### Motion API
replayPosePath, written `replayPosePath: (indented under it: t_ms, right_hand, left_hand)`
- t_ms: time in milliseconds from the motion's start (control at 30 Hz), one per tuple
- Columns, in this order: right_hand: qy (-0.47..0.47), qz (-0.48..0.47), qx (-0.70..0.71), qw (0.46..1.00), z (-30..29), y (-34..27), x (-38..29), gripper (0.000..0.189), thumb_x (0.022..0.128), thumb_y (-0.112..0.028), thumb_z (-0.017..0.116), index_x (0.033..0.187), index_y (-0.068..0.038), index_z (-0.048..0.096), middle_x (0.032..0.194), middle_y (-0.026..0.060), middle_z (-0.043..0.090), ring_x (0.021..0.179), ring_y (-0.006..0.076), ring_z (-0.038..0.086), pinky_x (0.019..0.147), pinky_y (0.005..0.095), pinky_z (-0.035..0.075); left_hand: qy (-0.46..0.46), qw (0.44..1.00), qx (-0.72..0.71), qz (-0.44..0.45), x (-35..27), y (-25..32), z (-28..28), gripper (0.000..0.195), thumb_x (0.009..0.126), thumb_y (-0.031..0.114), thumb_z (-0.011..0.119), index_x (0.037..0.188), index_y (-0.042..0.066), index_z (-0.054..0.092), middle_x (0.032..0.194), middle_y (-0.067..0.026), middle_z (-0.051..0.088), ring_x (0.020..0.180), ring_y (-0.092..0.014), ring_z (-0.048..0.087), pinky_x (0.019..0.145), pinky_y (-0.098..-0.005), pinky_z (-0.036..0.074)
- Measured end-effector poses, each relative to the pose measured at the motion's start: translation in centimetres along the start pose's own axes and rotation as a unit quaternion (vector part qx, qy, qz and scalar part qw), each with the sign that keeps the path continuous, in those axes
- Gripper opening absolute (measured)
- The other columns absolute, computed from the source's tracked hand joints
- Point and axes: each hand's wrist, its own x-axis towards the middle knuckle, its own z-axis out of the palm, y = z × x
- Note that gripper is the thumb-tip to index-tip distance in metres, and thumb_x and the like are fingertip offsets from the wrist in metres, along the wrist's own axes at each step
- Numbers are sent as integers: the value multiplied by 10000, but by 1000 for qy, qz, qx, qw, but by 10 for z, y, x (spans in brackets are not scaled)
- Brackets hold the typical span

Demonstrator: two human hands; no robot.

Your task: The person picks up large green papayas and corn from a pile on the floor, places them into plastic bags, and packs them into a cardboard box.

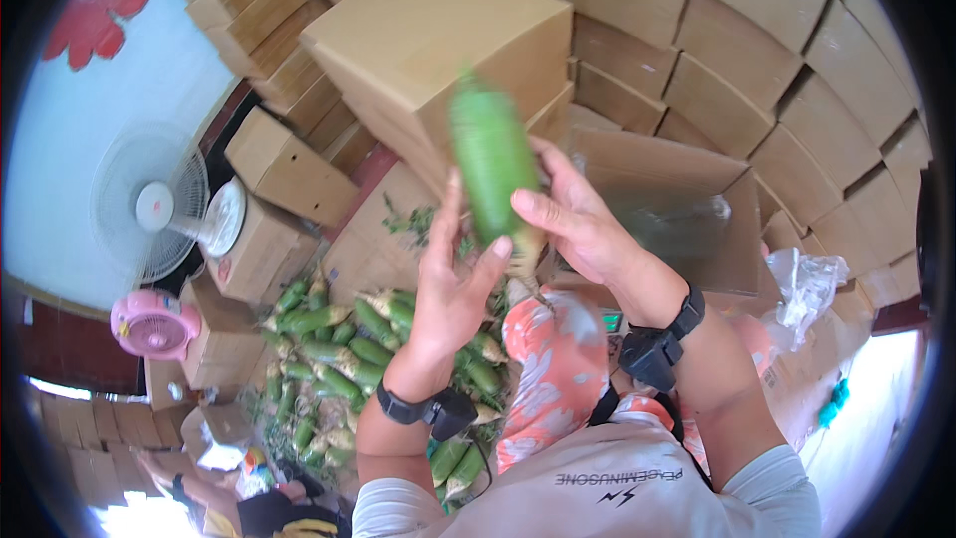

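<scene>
Between my two hands is a large green radish (493, 157), its green end pointing away from me and its pale root end towards my lap. Motion blurs its outline. My left hand (455, 276) supports it from the left, thumb near the lower part. On the other side, my right hand (571, 213) lies against it with the thumb on top. Below and to the left, a heap of similar green radishes (366, 351) with pale tips covers the floor. An open cardboard box (672, 157) with a clear plastic liner (672, 228) stands to the right of my right hand.
A closed cardboard carton (441, 22) stands ahead, before walls of stacked cartons (717, 52). At left are a white fan (154, 205) and a small pink fan (155, 324). A lit display (612, 322) shows beside my knee. Another person's arm (198, 489) appears at lower left.
</scene>
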Motion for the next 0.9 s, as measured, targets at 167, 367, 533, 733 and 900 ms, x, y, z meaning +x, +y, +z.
replayPosePath:
  t_ms: [167, 367, 533, 733, 900]
  right_hand:
    - [79, -23, 24, 996, -57, -61, -13, 579, 821, -307, 676, 1252, -6, 432, 1143, 133, 558, 1016, 254, 594, 863, 399, 514]
    - [113, -151, -131, 973, -111, -157, -61, 714, 837, -432, 580, 1325, 39, 358, 1275, 193, 470, 1124, 313, 532, 968, 467, 454]
    - [117, -69, -318, 938, -145, -172, -73, 704, 776, -289, 669, 1324, 33, 368, 1285, 169, 480, 1198, 281, 480, 1007, 424, 405]
    - [170, -76, -286, 940, -162, -136, -47, 648, 748, -168, 704, 1296, 15, 410, 1288, 141, 482, 1183, 243, 487, 998, 396, 400]
    - [97, -41, -271, 957, -164, -95, -26, 758, 701, -88, 784, 1304, -41, 327, 1187, 77, 498, 1093, 161, 497, 945, 338, 410]
  left_hand:
    - [-117, 985, -28, 126, 13, 4, 13, 608, 917, 83, 535, 1445, 87, 232, 1259, -174, 519, 1130, -248, 546, 971, -364, 429]
    - [-320, 830, 386, 244, 56, -9, 42, 391, 844, -9, 559, 1232, 15, 512, 1240, -148, 546, 1100, -270, 562, 926, -357, 449]
    - [-492, 671, 516, 203, 91, -61, 87, 432, 782, 30, 585, 1212, 20, 535, 1237, -143, 550, 1152, -301, 527, 934, -370, 441]
    - [-397, 524, 605, 449, 139, -182, 118, 458, 736, 141, 639, 1189, 84, 592, 1294, -109, 523, 1217, -314, 460, 1009, -443, 359]
    - [-622, 246, 740, 69, 145, -146, 114, 363, 748, 220, 642, 1104, 152, 670, 1301, -94, 523, 1252, -257, 431, 1015, -439, 336]
